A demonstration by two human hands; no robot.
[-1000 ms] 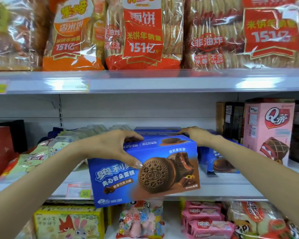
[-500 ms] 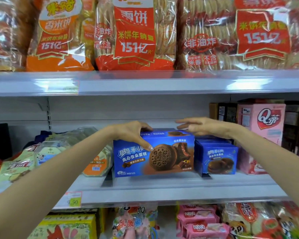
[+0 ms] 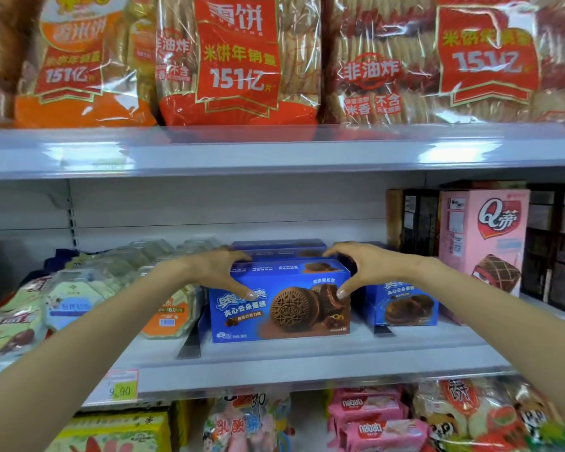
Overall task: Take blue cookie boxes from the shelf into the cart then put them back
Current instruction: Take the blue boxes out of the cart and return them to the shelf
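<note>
Oreo box point(image 3: 279, 303), long axis 9-to-3 o'clock, stands on the middle shelf point(image 3: 307, 360); left hand point(image 3: 221, 272) and right hand point(image 3: 361, 267) equally near, fingers clamped on its top corners.

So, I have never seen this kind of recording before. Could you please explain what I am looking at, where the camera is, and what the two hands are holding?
There is no machine here. A person wears one wide-angle camera on the head, so the picture looks forward and down at that person's own arms. They stand before a shop shelf. The left hand and the right hand grip the two ends of a blue cookie box, thumbs on its front, and the box rests on the shelf. Another blue box stands to its right, then a tall pink box. More blue boxes appear behind. Clear packets lie to the left, and large bags of rice crackers fill the shelf above. No cart is in view.
</note>
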